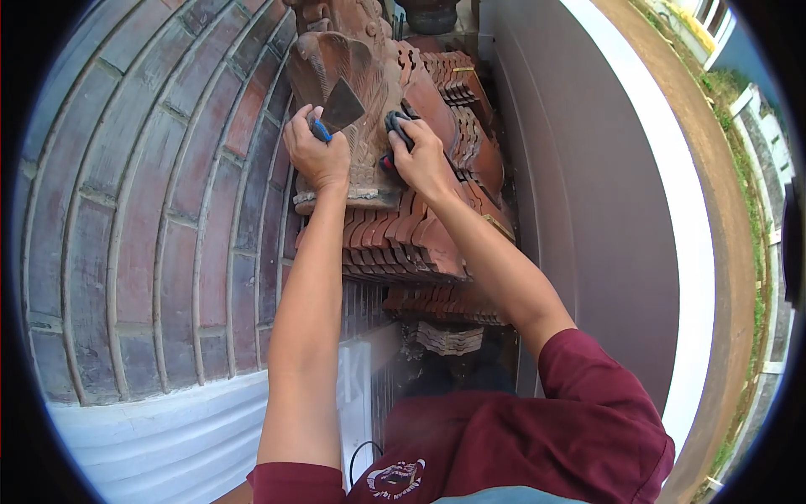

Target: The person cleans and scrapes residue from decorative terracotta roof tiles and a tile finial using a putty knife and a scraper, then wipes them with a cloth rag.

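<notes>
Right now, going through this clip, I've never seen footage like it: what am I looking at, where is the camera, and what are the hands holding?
There is no machine here: one camera sits on a person's head and looks down along both bare arms, hence the round, bent edges. The left hand grips a scraper with a blue handle, its blade at a carved terracotta ornament. The right hand holds a dark tool against the same piece; what it is I cannot tell. The ornament stands on stacked clay tiles. A brick wall is at left, a grey panel at right.
</notes>
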A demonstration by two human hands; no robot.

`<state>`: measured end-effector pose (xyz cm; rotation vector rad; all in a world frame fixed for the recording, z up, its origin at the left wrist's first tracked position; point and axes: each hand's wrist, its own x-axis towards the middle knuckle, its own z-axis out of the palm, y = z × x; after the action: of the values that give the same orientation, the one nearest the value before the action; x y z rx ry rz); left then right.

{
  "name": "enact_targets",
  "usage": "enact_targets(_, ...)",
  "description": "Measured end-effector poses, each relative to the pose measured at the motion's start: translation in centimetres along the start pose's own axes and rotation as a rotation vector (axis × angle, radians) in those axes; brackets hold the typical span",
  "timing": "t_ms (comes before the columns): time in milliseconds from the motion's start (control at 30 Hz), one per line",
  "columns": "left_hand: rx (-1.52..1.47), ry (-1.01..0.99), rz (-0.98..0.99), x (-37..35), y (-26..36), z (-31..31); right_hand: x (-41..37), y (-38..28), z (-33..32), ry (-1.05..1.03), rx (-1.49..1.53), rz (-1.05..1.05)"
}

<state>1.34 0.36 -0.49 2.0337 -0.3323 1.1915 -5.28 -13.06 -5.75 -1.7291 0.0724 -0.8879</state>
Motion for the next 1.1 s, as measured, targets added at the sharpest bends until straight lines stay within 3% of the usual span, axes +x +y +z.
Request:
enact_targets(67, 0.0, 0.011, 0.015, 0.0, 0.2, -0.2, 3.1, -0.9, 0.7, 0.067, 0.179, 0.029)
enact_targets(133, 0.008, 0.044, 0.044, 0.1, 0.8, -0.4, 5.8, -2.2, 1.4, 0.097, 0.089, -0.313)
enact_targets(200, 0.021, 0.026, 0.016, 0.2, 0.6, -0.4, 8.0, -3.4, 2.6, 0.029, 0.045, -0.462)
enact_targets(300, 0.002, 0.022, -0.013, 0.1, 0.6, -0.4, 10.6, -2.6, 4.4, -0.098, -0.295, -0.703)
enact_targets(400, 0.003, 0.032, -0.011, 0.2, 0.6, -0.4, 9.2, -1.6, 4.6, -0.255, -0.38, -0.677)
enact_targets(533, -0.015, 0.028, -0.052, 0.2, 1.1, -1.0, 9.5, -0.6, 1.9, -0.541, -0.099, -0.565)
enact_targets(600, -0.042, 0.029, -0.073, 0.2, 1.0, -1.0, 11.2, -3.3, 0.9, -0.405, -0.187, -0.495)
enact_targets(633, -0.047, 0.033, -0.08, 0.2, 1.0, -1.0, 12.3, -5.0, 1.2, -0.327, -0.081, -0.446)
enact_targets(733, -0.064, 0.037, -0.081, 0.3, 1.1, -1.2, 14.5, -9.5, 2.9, -0.254, -0.172, -0.792)
enact_targets(833, -0.059, 0.037, -0.08, 0.3, 1.1, -1.3, 17.0, -9.0, 5.7, -0.278, -0.394, -1.064)
enact_targets(967, -0.068, 0.066, -0.066, 0.5, 0.9, -1.1, 18.0, -7.7, 6.5, -0.254, -0.341, -1.053)
enact_targets(1067, -0.061, 0.056, -0.071, 0.4, 1.0, -1.2, 19.6, -7.9, 6.3, -0.361, -0.274, -0.885)
enact_targets(1100, -0.059, 0.052, -0.074, 0.4, 0.9, -1.2, 19.8, -8.2, 6.3, -0.362, -0.294, -0.919)
